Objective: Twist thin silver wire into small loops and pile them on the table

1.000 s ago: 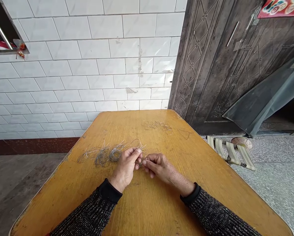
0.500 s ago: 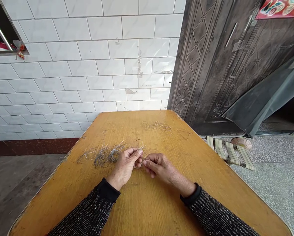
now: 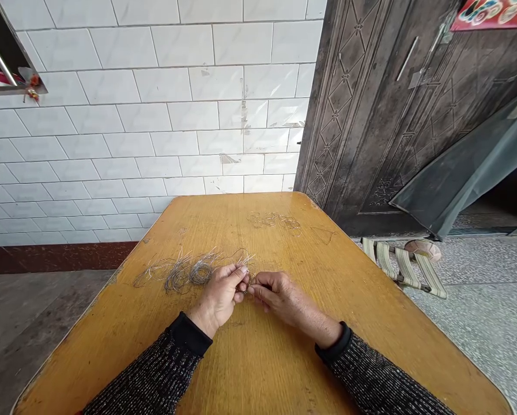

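1. One length of thin wire (image 3: 250, 279) sits between the two hands, over the middle of the tabletop (image 3: 249, 363); its winding is too fine to read

2. Left hand (image 3: 222, 288): thumb pressed to fingers, pinching the wire; right hand (image 3: 279, 294): fingertips closed on it just beside

3. Three grey wire bundles (image 3: 178, 276) lie left of the left hand, the nearest just beside it

4. Farther out: brassy loops (image 3: 275, 221) toward the tiled wall (image 3: 197, 127); bent strand (image 3: 325, 232) near the right edge

5. Risks, my judgement: a slackened pinch could let springy wire unwind; a hard pull on a small loop could kink it; stray ends near the fingers could snag; a sharp tip could prick
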A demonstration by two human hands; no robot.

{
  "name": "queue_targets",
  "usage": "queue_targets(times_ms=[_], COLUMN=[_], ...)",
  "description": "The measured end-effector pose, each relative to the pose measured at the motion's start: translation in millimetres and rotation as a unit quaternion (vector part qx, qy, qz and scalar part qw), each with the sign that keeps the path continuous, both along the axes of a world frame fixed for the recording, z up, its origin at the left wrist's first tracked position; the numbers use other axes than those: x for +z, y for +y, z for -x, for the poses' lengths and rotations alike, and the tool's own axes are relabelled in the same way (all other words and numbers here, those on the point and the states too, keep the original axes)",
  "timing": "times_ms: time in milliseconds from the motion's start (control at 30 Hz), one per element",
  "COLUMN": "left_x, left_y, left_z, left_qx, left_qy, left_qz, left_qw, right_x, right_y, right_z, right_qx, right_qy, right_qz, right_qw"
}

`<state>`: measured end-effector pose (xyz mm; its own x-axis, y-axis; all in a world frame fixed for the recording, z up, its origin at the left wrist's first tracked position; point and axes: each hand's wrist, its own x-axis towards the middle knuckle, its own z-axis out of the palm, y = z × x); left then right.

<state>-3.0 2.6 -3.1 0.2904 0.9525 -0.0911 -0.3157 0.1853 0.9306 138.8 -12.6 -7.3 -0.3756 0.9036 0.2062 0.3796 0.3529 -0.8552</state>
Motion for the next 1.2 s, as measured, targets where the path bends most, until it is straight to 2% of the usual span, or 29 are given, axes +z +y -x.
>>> queue_targets(times_ms=[200, 333, 433, 533, 600, 700, 900, 1100, 1200], left_x=[2.9, 1.9, 0.4, 0.8, 1.7, 2.9, 4.5, 4.4, 4.4], left_y=[0, 2, 1, -3, -5, -8, -10, -12, -11], left_z=[1, 2, 1, 0, -1, -3, -4, -4, -4], left_qx=[-0.005, -0.013, -0.005, 0.002, 0.003, 0.003, -0.005, -0.003, 0.0], left_qy=[-0.048, -0.047, 0.001, 0.081, 0.122, 0.161, 0.216, 0.239, 0.248], left_qz=[0.08, 0.099, 0.039, -0.048, -0.074, -0.099, -0.191, -0.235, -0.244], left_qw=[0.996, 0.994, 0.999, 0.996, 0.99, 0.982, 0.958, 0.942, 0.938], right_x=[-3, -8, -7, 1, 6, 11, 11, 9, 11], right_y=[3, 5, 8, 10, 11, 10, 6, 6, 6], right_z=[-1, -2, -6, -11, -14, -14, -9, -10, -10], right_qx=[-0.007, -0.005, 0.01, -0.012, -0.036, -0.03, -0.015, -0.006, -0.013], right_qy=[-0.019, 0.013, 0.058, 0.122, 0.169, 0.215, 0.234, 0.263, 0.252], right_qz=[-0.008, 0.014, 0.057, 0.084, 0.086, 0.093, 0.103, 0.156, 0.15], right_qw=[1.0, 1.0, 0.997, 0.989, 0.981, 0.972, 0.967, 0.952, 0.956])
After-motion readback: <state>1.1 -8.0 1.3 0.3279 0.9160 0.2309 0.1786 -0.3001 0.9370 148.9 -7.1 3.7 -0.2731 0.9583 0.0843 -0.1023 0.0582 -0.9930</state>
